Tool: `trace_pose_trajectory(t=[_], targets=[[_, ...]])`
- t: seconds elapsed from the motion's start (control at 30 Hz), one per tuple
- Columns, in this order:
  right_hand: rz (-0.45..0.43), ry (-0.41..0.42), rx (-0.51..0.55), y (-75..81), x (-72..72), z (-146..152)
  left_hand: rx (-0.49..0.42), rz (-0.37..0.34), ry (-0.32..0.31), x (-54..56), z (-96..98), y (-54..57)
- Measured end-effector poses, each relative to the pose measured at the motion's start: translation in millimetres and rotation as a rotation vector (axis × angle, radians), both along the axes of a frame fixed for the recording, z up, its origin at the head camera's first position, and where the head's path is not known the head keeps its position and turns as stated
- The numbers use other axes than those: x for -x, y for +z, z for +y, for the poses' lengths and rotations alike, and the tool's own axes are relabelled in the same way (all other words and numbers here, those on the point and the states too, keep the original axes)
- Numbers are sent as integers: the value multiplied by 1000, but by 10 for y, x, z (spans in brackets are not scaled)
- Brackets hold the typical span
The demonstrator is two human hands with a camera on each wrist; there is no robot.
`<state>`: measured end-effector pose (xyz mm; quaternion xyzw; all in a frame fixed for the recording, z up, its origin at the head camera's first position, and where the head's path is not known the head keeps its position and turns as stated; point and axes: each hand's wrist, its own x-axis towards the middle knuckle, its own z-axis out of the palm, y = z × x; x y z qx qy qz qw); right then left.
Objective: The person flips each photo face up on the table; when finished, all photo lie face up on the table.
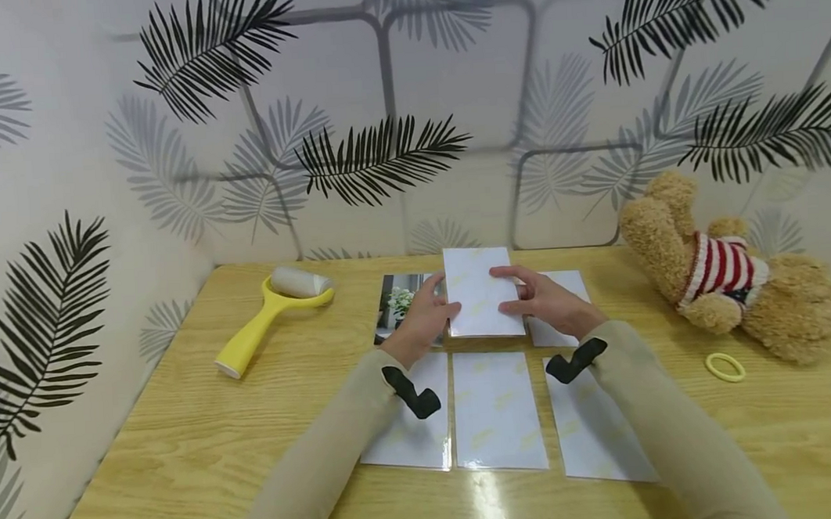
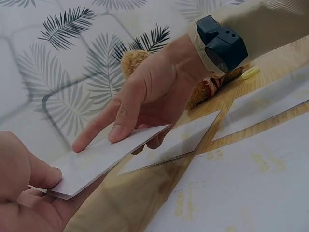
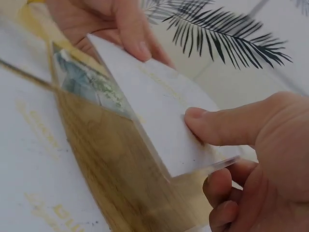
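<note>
Hands [image 1: 423, 320] both grasping 1 white card [image 1: 481, 295], photo [image 1: 400, 301] near, 4 more cards [image 1: 497, 412] on table [image 1: 221, 450]

On the table [image 1: 186, 460], roller [image 1: 270, 305] left, sheets [image 1: 497, 408] in the middle, teddy bear [image 1: 729, 270] right, ring [image 1: 728, 379] before it.

A white rectangular card [image 1: 475, 294] with faint yellow lettering is held tilted above the wooden counter [image 1: 184, 428] by fingers [image 1: 512, 272] at its left and right edges.
</note>
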<state>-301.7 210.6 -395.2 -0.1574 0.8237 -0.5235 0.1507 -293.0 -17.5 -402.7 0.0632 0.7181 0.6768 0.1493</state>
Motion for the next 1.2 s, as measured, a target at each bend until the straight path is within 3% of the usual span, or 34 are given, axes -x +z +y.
trace_pose_trajectory(t=[0.17,0.4,0.53,0.63,0.9,1.03,1.2], targets=[[80,1,-113,14,-17,-47,-5,11,-2,0,-9,4],[128,-13,-233,37,-39,-141,-112,17,-35,-22,4,83],[92,53,-195,62,-40,-189,-175,46,-106,-38,13,114],[18,95,-128,93,-41,-196,-180,76,-152,-38,21,121],[-117,119,16,189,-80,-175,-134,69,-194,18,30,82],[-140,117,31,226,-109,-207,-85,85,-205,31,39,53],[-145,114,53,275,-129,-192,39,141,-237,31,80,44]])
